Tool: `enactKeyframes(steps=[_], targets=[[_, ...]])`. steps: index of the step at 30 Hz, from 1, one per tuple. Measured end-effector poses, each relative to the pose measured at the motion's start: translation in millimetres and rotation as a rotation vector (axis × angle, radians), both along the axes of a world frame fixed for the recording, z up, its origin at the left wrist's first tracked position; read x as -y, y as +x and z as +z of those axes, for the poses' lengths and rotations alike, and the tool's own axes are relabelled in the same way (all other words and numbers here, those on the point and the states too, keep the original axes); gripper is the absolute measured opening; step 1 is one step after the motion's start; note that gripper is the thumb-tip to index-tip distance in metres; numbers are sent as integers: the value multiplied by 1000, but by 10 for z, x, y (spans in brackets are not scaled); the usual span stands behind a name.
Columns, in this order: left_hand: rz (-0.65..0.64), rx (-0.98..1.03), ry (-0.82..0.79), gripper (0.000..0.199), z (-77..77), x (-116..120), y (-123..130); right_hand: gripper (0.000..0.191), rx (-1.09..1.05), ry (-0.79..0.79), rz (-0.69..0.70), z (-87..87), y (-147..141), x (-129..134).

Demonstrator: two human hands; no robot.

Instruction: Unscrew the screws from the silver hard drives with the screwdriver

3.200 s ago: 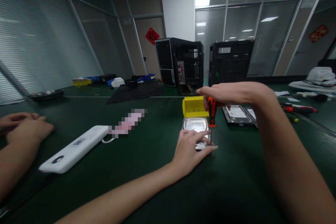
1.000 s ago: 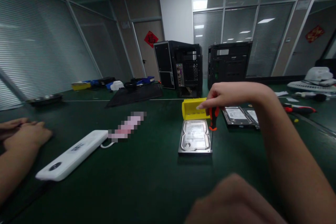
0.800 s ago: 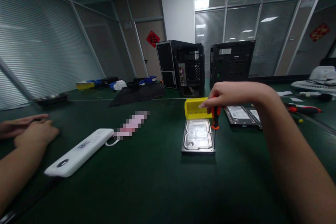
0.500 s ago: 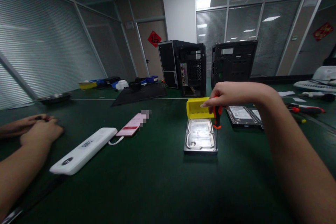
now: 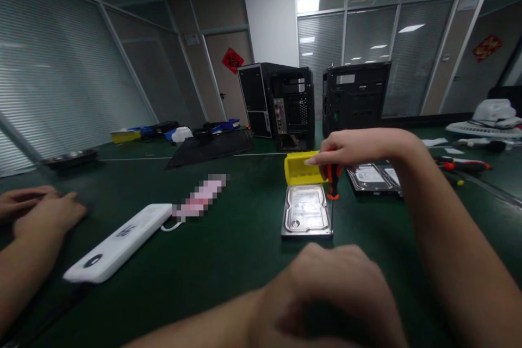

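My right hand (image 5: 341, 148) is closed round the handle of a red-and-black screwdriver (image 5: 333, 179), held upright. Its shaft points down at the right edge of a silver hard drive (image 5: 308, 212), near the front right corner; whether the tip sits in a screw is too small to tell. The drive lies flat on the green table, with an open yellow case (image 5: 300, 167) directly behind it. Low in the picture, my left hand (image 5: 330, 288) is blurred, bent at the wrist in front of the drive. Its fingers curl downward and are mostly hidden.
More hard drives (image 5: 371, 178) lie right of my right hand, with red-handled tools (image 5: 460, 165) beyond. At left are a white power bank (image 5: 122, 242), a blurred-out phone (image 5: 199, 198) and another person's hands (image 5: 44, 209). Two computer cases (image 5: 291, 106) stand behind.
My left hand has come into view from below, in front of the drive. My right hand stays on the screwdriver at the same drive edge. The whole view has shifted slightly.
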State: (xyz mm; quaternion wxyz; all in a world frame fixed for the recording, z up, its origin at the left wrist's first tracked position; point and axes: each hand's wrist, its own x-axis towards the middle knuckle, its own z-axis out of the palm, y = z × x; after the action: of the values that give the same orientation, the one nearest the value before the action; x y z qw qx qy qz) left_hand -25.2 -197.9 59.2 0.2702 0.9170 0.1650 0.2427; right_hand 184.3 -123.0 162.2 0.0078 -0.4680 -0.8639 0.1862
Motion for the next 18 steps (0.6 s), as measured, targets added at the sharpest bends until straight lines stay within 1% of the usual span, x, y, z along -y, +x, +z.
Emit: enactKeyframes(steps=[1, 2, 3, 4, 5, 6, 7, 8, 9, 10, 11, 14, 16, 18], targets=[[-13, 8, -1, 44, -43, -7, 131, 53, -31, -36, 19, -4, 1, 2], [-72, 2, -19, 47, -83, -46, 222, 51, -70, -67, 30, -9, 1, 2], [-40, 29, -2, 48, -125, -113, 275, 48, -112, -93, 30, -17, 1, -2], [81, 36, 29, 44, -170, -199, 296, 45, -151, -116, 24, -26, 2, -9], [231, 37, 64, 36, -218, -292, 293, 41, -184, -137, 21, -39, 6, -19], [343, 27, 91, 34, -270, -381, 277, 36, -214, -157, 27, -56, 13, -30], [375, -9, 114, 50, -324, -459, 254, 31, -240, -179, 44, -77, 25, -41], [396, -36, 149, 66, -376, -521, 234, 26, -270, -197, 68, -103, 41, -50], [402, -73, 178, 73, -425, -565, 219, 23, -307, -212, 95, -132, 59, -57], [400, -100, 202, 75, -468, -593, 211, 22, -350, -216, 118, -163, 78, -59], [388, -135, 224, 75, -504, -609, 210, 24, -385, -211, 135, -194, 96, -59], [380, -196, 281, 57, -565, -613, 227, 30, -437, -126, 124, -271, 121, -49], [387, -221, 311, 50, -575, -604, 235, 30, -429, -76, 107, -300, 113, -42], [386, -243, 339, 48, -572, -594, 236, 29, -426, -23, 86, -314, 97, -31]])
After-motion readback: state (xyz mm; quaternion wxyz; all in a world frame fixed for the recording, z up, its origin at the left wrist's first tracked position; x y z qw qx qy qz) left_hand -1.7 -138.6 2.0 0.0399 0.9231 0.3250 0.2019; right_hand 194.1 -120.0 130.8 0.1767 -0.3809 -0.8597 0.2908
